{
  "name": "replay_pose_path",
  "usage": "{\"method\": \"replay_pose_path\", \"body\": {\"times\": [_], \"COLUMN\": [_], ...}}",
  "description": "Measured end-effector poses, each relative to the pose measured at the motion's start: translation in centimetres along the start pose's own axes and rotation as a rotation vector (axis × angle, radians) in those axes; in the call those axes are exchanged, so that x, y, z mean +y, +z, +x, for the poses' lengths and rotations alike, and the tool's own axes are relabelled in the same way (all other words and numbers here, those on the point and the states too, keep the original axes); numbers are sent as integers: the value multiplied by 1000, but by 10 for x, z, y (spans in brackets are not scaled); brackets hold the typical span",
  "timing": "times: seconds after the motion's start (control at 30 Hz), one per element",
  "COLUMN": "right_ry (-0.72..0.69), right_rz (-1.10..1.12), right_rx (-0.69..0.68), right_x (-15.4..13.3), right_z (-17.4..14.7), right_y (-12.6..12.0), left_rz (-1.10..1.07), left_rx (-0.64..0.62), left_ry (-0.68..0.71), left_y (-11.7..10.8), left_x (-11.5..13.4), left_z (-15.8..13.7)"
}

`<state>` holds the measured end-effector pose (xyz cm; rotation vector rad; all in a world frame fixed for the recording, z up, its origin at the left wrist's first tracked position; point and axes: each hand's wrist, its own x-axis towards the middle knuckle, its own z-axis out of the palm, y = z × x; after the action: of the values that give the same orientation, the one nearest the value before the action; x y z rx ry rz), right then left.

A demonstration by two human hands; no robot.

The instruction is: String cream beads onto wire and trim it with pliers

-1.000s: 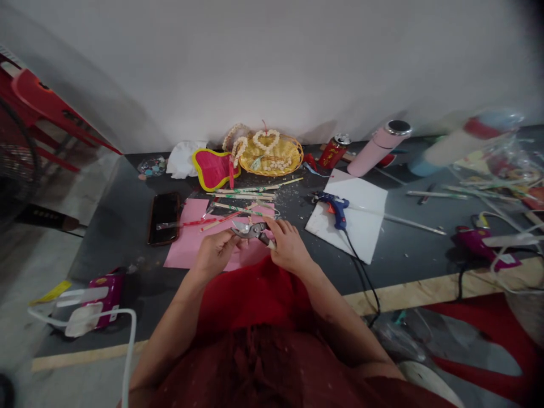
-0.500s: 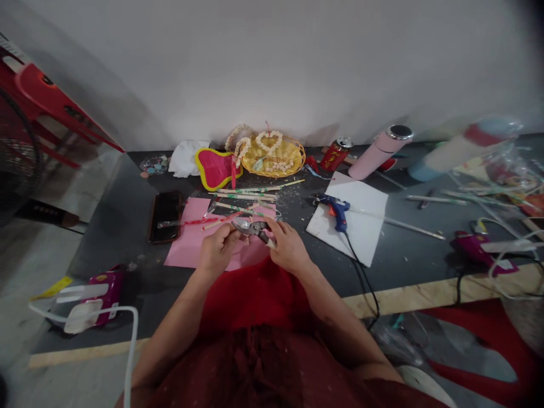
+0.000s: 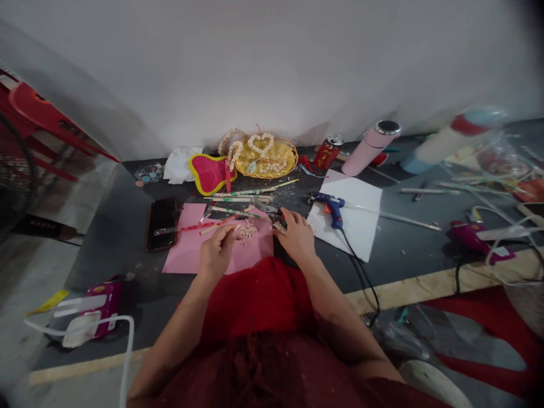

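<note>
My left hand [image 3: 216,249] is closed in a pinch over the pink paper [image 3: 182,258], with the pale tip of a short wooden stick [image 3: 237,228] poking out from the fingertips. Beside it on the paper lies a small heap of cut wooden bits [image 3: 247,230]. My right hand [image 3: 298,237] is wrapped round the handles of pruning shears [image 3: 266,208], low over the dark table at the paper's right edge. The blades point up and left, away from the left hand. Several paper-wrapped chopsticks [image 3: 240,198] lie just behind the heap.
A blue glue gun [image 3: 334,208] rests on a white board [image 3: 361,235], its cord running off the front edge. Behind stand a yellow basket [image 3: 289,167] with bead-like hearts, a red can [image 3: 328,153] and a pink flask [image 3: 369,150]. A phone [image 3: 162,224] lies left.
The shears have moved right and away from my left hand, down toward the table. My left hand still pinches the stick, and the heap of cut bits now shows.
</note>
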<state>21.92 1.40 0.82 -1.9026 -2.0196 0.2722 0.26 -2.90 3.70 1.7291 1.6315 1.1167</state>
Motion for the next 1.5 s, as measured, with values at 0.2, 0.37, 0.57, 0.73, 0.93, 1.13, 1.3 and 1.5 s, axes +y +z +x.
{"method": "replay_pose_path", "body": {"times": [0.2,0.37,0.57,0.73,0.93,1.13,1.3,1.5], "right_ry": [-111,-286,-115,-92,-133,-20,74,86], "right_rz": [29,580,1135,1159,1158,1339,1455,1596], "right_rx": [87,85,-421,-524,-547,-591,-640,-597], "right_x": [-5,-23,-42,-40,-39,-42,-41,-38], "right_z": [-2,-14,-26,-24,-25,-26,-30,-28], "right_y": [-3,-9,1,-2,-2,2,10,1], "left_rz": [59,93,122,253,354,322,276,149], "left_rx": [-61,-83,-140,-152,-168,-114,-72,-5], "left_ry": [3,149,315,296,318,310,303,197], "left_y": [4,7,12,12,10,11,14,9], "left_x": [-3,-4,-7,-6,-5,-2,1,5], "left_z": [-3,-4,-8,-10,-10,-11,-12,-11]}}
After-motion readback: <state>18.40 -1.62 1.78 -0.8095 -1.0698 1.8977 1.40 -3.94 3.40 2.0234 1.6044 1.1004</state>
